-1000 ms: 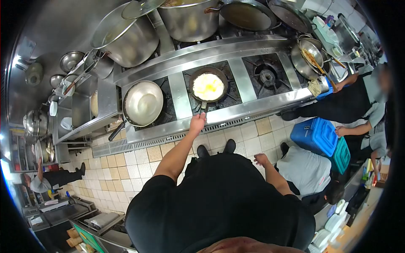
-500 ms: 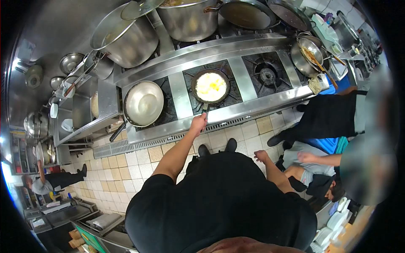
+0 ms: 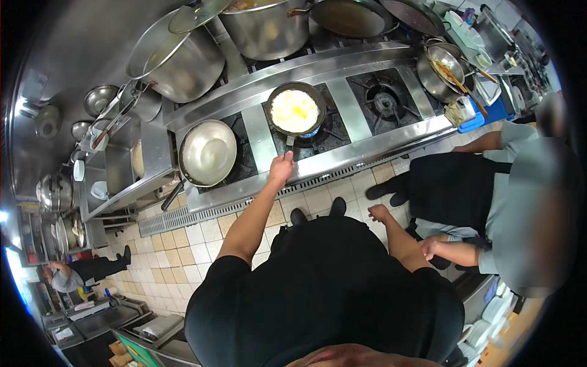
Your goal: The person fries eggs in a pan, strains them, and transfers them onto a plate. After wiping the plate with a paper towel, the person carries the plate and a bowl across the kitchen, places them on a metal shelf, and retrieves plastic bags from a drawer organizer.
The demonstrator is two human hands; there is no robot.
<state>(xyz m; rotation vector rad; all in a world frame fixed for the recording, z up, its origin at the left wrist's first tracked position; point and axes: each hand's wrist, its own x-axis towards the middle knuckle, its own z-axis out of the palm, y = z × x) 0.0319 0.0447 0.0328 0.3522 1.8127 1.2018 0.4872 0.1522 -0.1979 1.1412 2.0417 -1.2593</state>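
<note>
My left hand [image 3: 282,167] is wrapped round the handle of a small dark frying pan [image 3: 290,139]. Egg [image 3: 295,111], yellow and white, lies in the pan, which sits tilted or lifted over the middle front burner [image 3: 317,136]; blue flame shows at its lower right edge. My right hand [image 3: 378,213] hangs over the floor beside my body, its fingers curled, and whether it holds anything is too small to tell. Left of the burner rests a wide steel pan [image 3: 208,153] with a black handle.
Large steel pots [image 3: 176,58] and dark pans [image 3: 351,17] line the stove's back. A bare burner [image 3: 384,104] and a wok with food [image 3: 441,70] are at right. A co-worker [image 3: 455,189] stands close on the right; another person [image 3: 85,274] is far left.
The frying pan has shifted up and left with my left hand, exposing the flame. The co-worker at right has come closer, covering the crouching person and the bins.
</note>
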